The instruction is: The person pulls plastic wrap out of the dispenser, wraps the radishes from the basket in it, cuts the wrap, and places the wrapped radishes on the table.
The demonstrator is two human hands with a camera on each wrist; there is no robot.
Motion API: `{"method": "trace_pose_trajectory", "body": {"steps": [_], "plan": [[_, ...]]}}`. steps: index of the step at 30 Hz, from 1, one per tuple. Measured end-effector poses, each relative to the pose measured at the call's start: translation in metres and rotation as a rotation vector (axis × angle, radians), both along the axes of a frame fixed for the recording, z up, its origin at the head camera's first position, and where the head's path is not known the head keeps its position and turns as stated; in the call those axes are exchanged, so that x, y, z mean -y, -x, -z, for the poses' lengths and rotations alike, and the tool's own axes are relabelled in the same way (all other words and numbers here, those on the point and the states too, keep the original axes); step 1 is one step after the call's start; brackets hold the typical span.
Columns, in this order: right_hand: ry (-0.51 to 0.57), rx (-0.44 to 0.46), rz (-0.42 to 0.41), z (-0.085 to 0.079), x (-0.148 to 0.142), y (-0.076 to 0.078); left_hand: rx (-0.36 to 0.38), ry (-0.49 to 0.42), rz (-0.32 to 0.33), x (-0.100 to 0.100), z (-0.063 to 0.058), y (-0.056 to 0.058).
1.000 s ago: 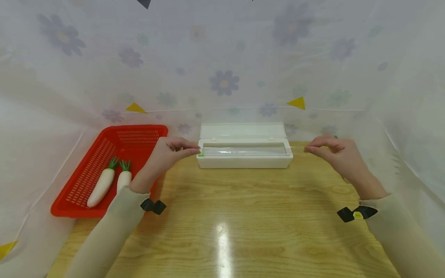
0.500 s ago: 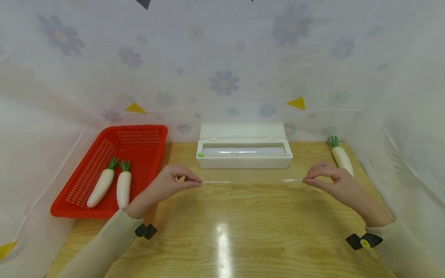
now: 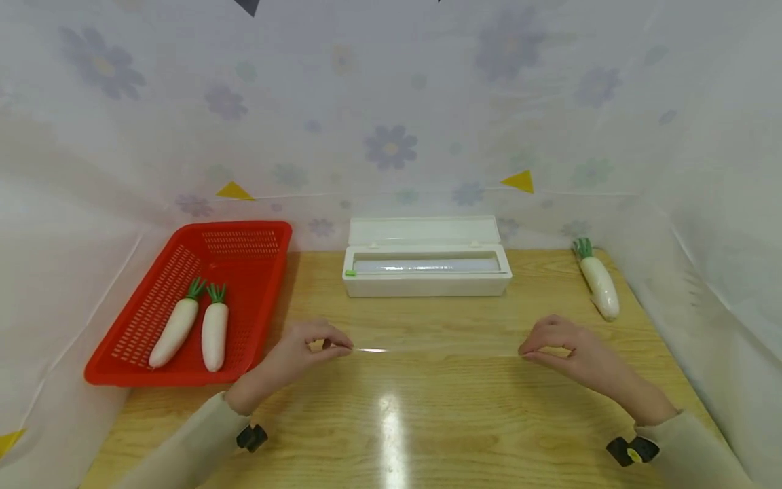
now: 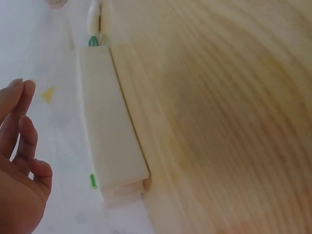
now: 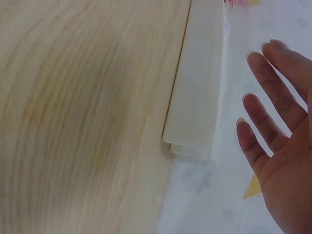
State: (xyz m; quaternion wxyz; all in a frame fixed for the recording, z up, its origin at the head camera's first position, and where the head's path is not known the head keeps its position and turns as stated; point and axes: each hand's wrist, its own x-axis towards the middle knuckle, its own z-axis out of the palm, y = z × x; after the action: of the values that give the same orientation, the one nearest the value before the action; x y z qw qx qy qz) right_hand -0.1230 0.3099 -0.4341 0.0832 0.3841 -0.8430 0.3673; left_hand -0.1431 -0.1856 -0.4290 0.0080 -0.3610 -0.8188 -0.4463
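In the head view my left hand (image 3: 299, 360) pinches one corner of a clear sheet of cling film (image 3: 435, 333) between thumb and finger. The opposite corner is pinched by my right hand (image 3: 574, 353). Stretched taut between them, the nearly invisible sheet reaches back toward a white cling film dispenser (image 3: 426, 286), whose lid stands up and whose film roll (image 3: 426, 265) shows inside. Both wrist views show thumb and index finger together, the left hand (image 4: 19, 190) and the right hand (image 5: 285, 122) with their other fingers loosely bent. The film is hard to see there.
At the left stands a red plastic basket (image 3: 244, 225), holding two white radishes (image 3: 175, 333) with green tops. Another white radish (image 3: 600, 285), glossy as if wrapped, lies at the table's right edge. A flowered curtain (image 3: 391, 102) hangs behind the wooden table (image 3: 464, 421).
Both hands have moved from beside the dispenser toward the front of the table, drawing the cling film out with them. The radish on the right has come into view from behind the right hand.
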Motion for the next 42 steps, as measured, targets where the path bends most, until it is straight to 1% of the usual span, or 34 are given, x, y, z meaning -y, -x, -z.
{"method": "trace_pose_trajectory", "body": {"steps": [3,4,6,11,14,17,20,22,25,29,34,37,42], "plan": [[0.001,-0.054,-0.054,0.012,0.001,0.001,-0.118,0.015,0.025,0.000,0.014,-0.003],[0.005,-0.065,-0.067,0.016,0.002,0.001,-0.144,0.026,0.034,-0.001,0.018,-0.004],[0.011,-0.087,-0.081,0.025,0.002,0.001,-0.167,0.046,0.055,-0.001,0.025,-0.006],[-0.021,-0.108,-0.075,0.041,0.002,0.001,-0.242,0.108,0.092,-0.004,0.042,-0.010],[-0.056,-0.126,-0.069,0.049,0.003,0.001,-0.275,0.132,0.099,-0.006,0.051,-0.012],[-0.088,-0.134,-0.058,0.056,0.004,0.002,-0.281,0.158,0.091,-0.007,0.059,-0.012],[-0.121,-0.128,-0.038,0.062,0.004,0.002,-0.301,0.205,0.069,-0.008,0.062,-0.011],[-0.145,-0.110,-0.027,0.065,0.004,0.002,-0.317,0.247,0.059,-0.009,0.062,-0.011],[-0.185,-0.110,-0.023,0.070,0.005,0.001,-0.341,0.313,0.057,-0.010,0.062,-0.010],[-0.213,-0.127,-0.027,0.072,0.006,-0.001,-0.357,0.372,0.058,-0.010,0.062,-0.010],[-0.208,-0.128,-0.051,0.071,0.010,-0.002,-0.363,0.442,0.065,-0.010,0.064,-0.008],[-0.211,-0.136,-0.057,0.070,0.010,-0.001,-0.374,0.462,0.074,-0.010,0.064,-0.007],[-0.194,-0.106,-0.011,0.067,0.007,-0.003,-0.364,0.447,0.067,-0.010,0.064,-0.007]]}}
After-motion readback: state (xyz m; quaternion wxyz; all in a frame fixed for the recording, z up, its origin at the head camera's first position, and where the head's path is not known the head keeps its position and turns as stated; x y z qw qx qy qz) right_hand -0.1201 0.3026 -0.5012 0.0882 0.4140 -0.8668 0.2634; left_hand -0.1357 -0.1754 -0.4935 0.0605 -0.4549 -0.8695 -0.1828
